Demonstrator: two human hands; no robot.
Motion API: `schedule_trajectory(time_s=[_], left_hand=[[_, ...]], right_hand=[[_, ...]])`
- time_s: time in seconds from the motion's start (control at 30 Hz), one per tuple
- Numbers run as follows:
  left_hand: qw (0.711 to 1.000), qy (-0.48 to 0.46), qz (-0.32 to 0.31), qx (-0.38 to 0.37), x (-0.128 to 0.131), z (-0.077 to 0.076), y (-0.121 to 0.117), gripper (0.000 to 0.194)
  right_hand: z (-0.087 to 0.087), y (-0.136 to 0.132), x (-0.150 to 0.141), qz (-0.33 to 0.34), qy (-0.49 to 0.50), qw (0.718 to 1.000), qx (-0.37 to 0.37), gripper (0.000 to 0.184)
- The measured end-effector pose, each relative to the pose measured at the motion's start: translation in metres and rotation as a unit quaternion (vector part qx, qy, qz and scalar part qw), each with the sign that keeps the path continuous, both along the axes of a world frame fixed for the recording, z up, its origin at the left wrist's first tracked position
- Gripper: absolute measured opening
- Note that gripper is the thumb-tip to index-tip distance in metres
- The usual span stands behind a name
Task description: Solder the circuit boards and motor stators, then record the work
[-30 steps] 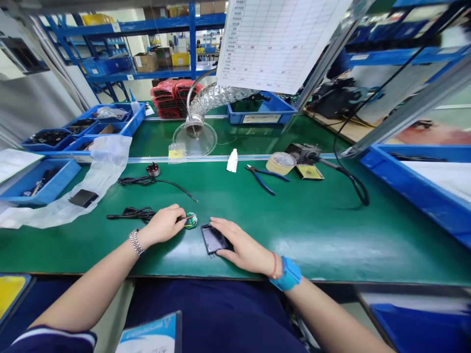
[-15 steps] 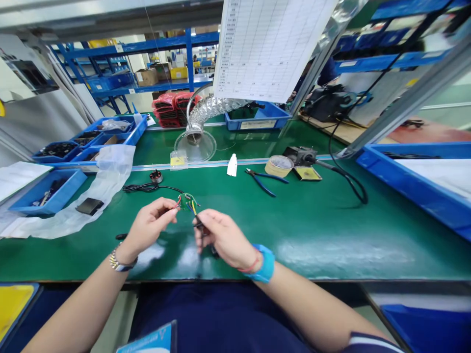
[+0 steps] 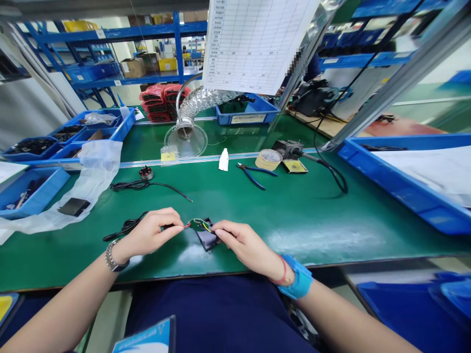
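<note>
in the lower middle of the frame, the left hand (image 3: 156,230) is pinching the red wire side of a green circuit board (image 3: 197,225), fingertips closed on the leads. the right hand (image 3: 247,245) is gripping the yellow and dark wires on its other side. the board is hanging between both hands, over a black case (image 3: 207,239) that is lying on the green table (image 3: 312,215). blue-handled pliers (image 3: 255,176) are lying open above, right of center.

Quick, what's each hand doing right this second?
Left hand: closed, pinching the red wire at the circuit board.
Right hand: closed, pinching wires, one yellow, on the board's other side.
</note>
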State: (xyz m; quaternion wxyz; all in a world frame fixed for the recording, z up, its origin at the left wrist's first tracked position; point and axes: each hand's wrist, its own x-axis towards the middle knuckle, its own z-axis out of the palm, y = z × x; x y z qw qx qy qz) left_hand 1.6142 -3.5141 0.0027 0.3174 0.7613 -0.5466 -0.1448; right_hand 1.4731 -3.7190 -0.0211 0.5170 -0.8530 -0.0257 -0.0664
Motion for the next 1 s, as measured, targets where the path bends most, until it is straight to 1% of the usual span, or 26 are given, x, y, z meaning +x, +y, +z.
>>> schedule_trajectory(time_s=[0.1, 0.13, 0.2, 0.27, 0.3, 0.33, 0.37, 0.43, 0.47, 0.5, 0.57, 0.63, 0.7, 0.77, 0.8, 0.83, 0.9, 0.93, 1.0], left_hand=[[1.0, 0.002, -0.017, 0.003, -0.002, 0.002, 0.002, 0.021], [1.0, -0.01, -0.023, 0.004, -0.002, 0.001, 0.003, 0.021], [0.998, -0.061, -0.027, 0.007, 0.002, -0.007, 0.003, 0.021], [0.992, -0.122, -0.021, 0.014, 0.006, -0.019, 0.002, 0.023], [0.99, -0.139, -0.019, 0.02, 0.008, -0.025, 0.0, 0.024], [0.989, -0.143, -0.017, 0.027, 0.01, -0.03, -0.002, 0.024], [0.99, -0.137, -0.016, 0.032, 0.012, -0.035, -0.004, 0.025], [0.993, -0.113, -0.014, 0.037, 0.013, -0.04, -0.007, 0.024], [0.994, -0.103, -0.013, 0.039, 0.013, -0.042, -0.008, 0.024], [0.995, -0.095, -0.013, 0.041, 0.013, -0.042, -0.007, 0.023], [0.996, -0.082, -0.014, 0.043, 0.013, -0.041, -0.004, 0.022], [0.997, -0.067, -0.011, 0.042, 0.012, -0.04, 0.001, 0.021], [0.998, -0.045, -0.002, 0.04, 0.011, -0.04, 0.006, 0.02], [0.999, -0.023, 0.009, 0.042, 0.011, -0.041, 0.008, 0.02], [0.999, -0.016, 0.015, 0.042, 0.011, -0.041, 0.008, 0.02], [0.999, -0.013, 0.021, 0.041, 0.012, -0.042, 0.007, 0.02], [0.999, -0.02, 0.03, 0.034, 0.016, -0.045, 0.002, 0.02], [0.999, -0.03, 0.034, 0.03, 0.018, -0.046, -0.001, 0.02], [0.997, -0.055, 0.038, 0.03, 0.022, -0.049, -0.009, 0.021]], right_hand=[[0.003, 0.0, -0.004, 0.003, -0.106, 0.993, -0.057, 0.016], [0.001, 0.0, -0.006, 0.004, -0.139, 0.986, -0.094, 0.015], [-0.007, 0.002, -0.012, -0.004, -0.173, 0.965, -0.198, 0.018], [-0.02, 0.006, -0.018, -0.027, -0.158, 0.943, -0.292, 0.022], [-0.028, 0.009, -0.02, -0.044, -0.136, 0.937, -0.319, 0.021], [-0.035, 0.012, -0.022, -0.064, -0.111, 0.935, -0.33, 0.02], [-0.042, 0.016, -0.023, -0.083, -0.089, 0.935, -0.333, 0.024], [-0.054, 0.023, -0.022, -0.115, -0.055, 0.934, -0.335, 0.045], [-0.059, 0.025, -0.02, -0.124, -0.041, 0.932, -0.337, 0.052], [-0.062, 0.026, -0.016, -0.123, -0.029, 0.932, -0.339, 0.054], [-0.065, 0.023, -0.006, -0.1, -0.015, 0.937, -0.335, 0.048], [-0.063, 0.014, 0.006, -0.049, -0.023, 0.946, -0.319, 0.042], [-0.058, 0.002, 0.018, 0.003, -0.057, 0.955, -0.293, 0.043], [-0.051, -0.009, 0.025, 0.033, -0.094, 0.962, -0.253, 0.048], [-0.048, -0.014, 0.026, 0.034, -0.104, 0.967, -0.23, 0.046], [-0.045, -0.018, 0.025, 0.031, -0.108, 0.971, -0.209, 0.041], [-0.043, -0.022, 0.021, 0.018, -0.106, 0.977, -0.182, 0.023], [-0.043, -0.023, 0.019, 0.008, -0.107, 0.978, -0.177, 0.016], [-0.048, -0.022, 0.014, -0.012, -0.117, 0.977, -0.181, 0.013]])
